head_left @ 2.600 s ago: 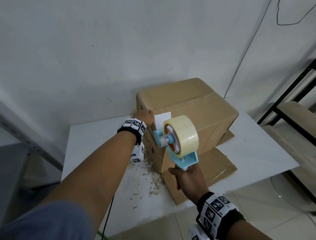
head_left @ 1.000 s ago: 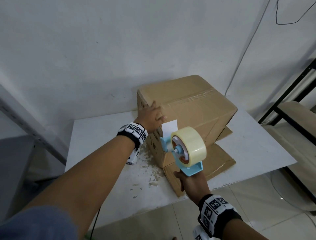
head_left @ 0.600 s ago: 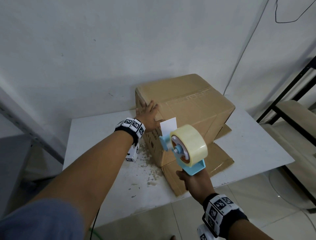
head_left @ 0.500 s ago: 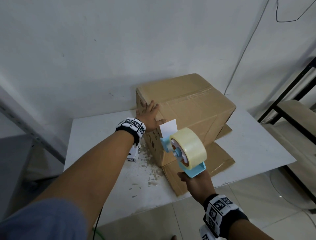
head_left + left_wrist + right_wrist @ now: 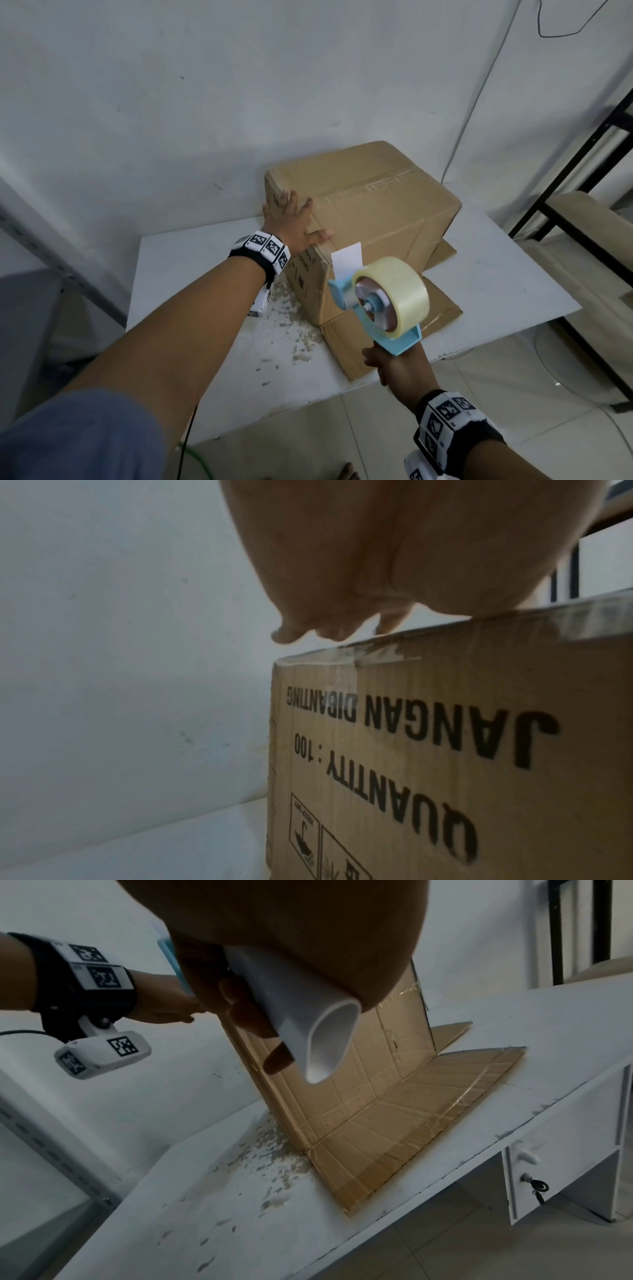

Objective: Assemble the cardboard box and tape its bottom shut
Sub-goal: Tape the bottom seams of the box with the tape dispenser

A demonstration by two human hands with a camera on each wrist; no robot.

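Bracing cardboard box (image 5: 363,219): light, stiff; left hand (image 5: 291,222) flat at 10 o'clock corner; right hand (image 5: 400,366) gripping tape dispenser (image 5: 380,301).

I see a brown cardboard box (image 5: 370,219) with black lettering, a light blue tape dispenser (image 5: 387,308) carrying a pale yellowish tape roll (image 5: 404,291), black-and-white checker-patterned wristbands (image 5: 263,248), and a white tabletop (image 5: 496,284)

Cardboard box (image 5: 373,219) upside down on the table — print inverted.
Bottom flaps closed on top, apparently taped; lower flaps splay flat — tape dispenser (image 5: 383,301) held just beside its near corner.
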